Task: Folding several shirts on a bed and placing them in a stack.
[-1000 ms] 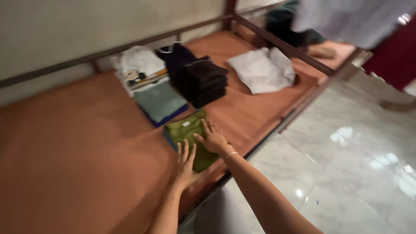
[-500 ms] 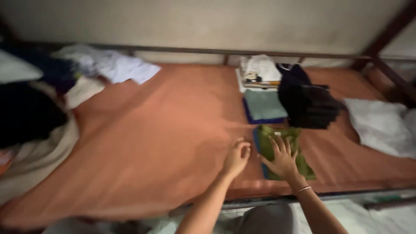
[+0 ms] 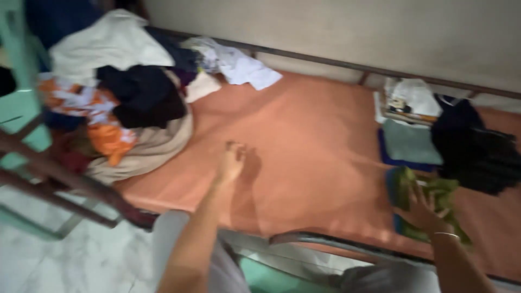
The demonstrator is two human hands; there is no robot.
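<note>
My right hand [image 3: 424, 209] rests flat on a folded green cloth [image 3: 442, 190] near the front edge of a bed covered in an orange sheet [image 3: 315, 141]. My left hand [image 3: 230, 163] hovers over the bare middle of the sheet, fingers loosely together, holding nothing; it is nearest to a heap of unfolded clothes [image 3: 116, 108] at the left end of the bed. Behind the green cloth lie a folded grey-green piece on a blue one [image 3: 410, 145] and a dark pile [image 3: 477, 149].
A dark metal bed frame [image 3: 65, 182] runs along the front and left. White garments [image 3: 239, 65] lie by the back rail, and more white folded items [image 3: 410, 100] sit at the back right. A pale wall is behind; marble floor [image 3: 59, 260] lies below left.
The view has swung left, revealing the clothes heap. My left hand has left the green cloth and moved left over the bare sheet. My right hand stays on the green cloth.
</note>
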